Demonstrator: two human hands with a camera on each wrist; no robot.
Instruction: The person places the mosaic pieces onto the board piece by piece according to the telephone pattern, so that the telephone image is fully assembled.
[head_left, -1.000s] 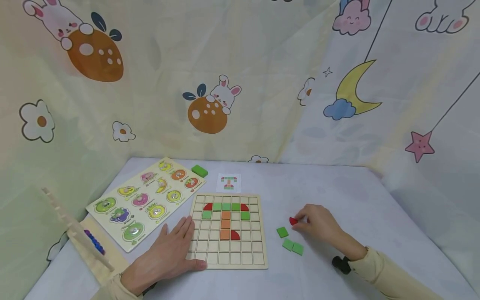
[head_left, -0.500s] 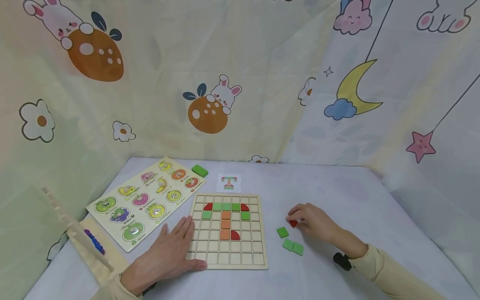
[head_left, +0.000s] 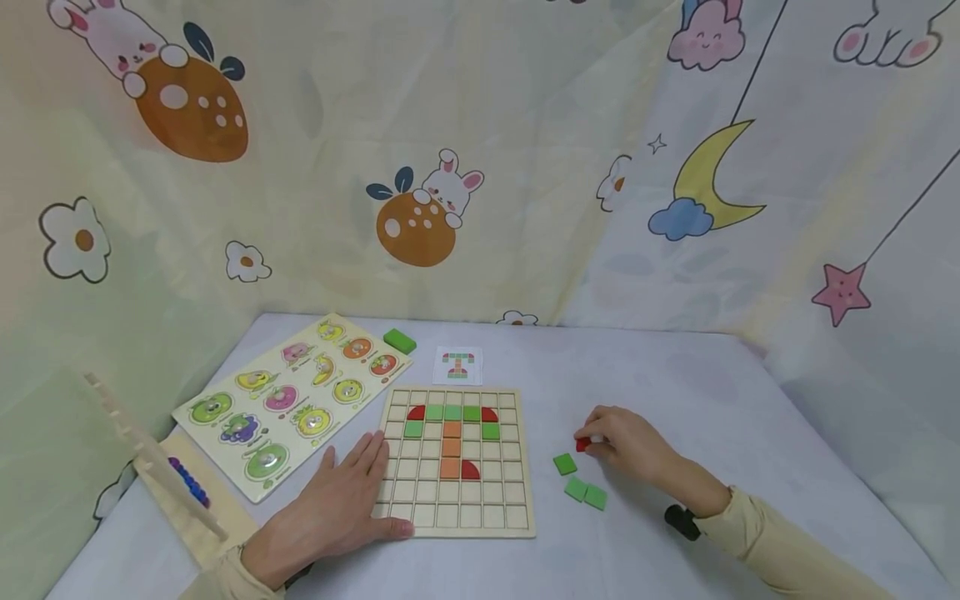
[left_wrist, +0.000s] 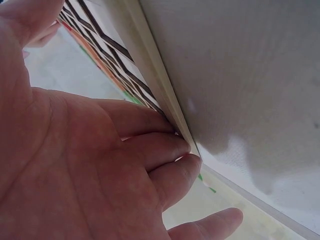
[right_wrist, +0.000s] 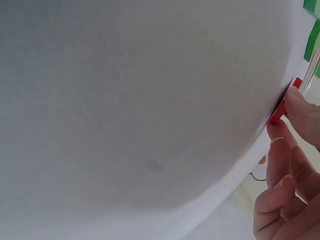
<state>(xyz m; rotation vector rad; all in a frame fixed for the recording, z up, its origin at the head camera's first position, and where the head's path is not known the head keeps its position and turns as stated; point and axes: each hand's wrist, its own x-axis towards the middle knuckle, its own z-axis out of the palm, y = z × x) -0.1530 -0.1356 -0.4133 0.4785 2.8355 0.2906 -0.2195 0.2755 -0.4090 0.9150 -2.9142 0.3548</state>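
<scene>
In the head view a wooden grid board [head_left: 472,518] lies on the table, bearing green and orange square tiles and red quarter-circle tiles in a T-like pattern. My left hand [head_left: 341,504] rests along its left side, thumb at the near edge; the left wrist view shows the fingertips against the board's rim [left_wrist: 162,80]. To the right of the board, my right hand [head_left: 633,443] pinches a red quarter-circle tile [head_left: 582,446] between thumb and fingers. In the right wrist view this red tile [right_wrist: 284,106] stands tilted, close over the white cloth. Several loose green square tiles [head_left: 565,464] lie just nearer.
Behind the board lies a small pattern card [head_left: 457,367], with a green block [head_left: 400,341] to its left. A fruit puzzle board [head_left: 296,377] slants across the table's left side. Nearer on the left stands a wooden frame with blue beads [head_left: 189,485]. A printed curtain backs the table.
The right hand has shifted slightly left and turned the red tile between its fingers, staying above the same spot. The left hand and the board have not moved.
</scene>
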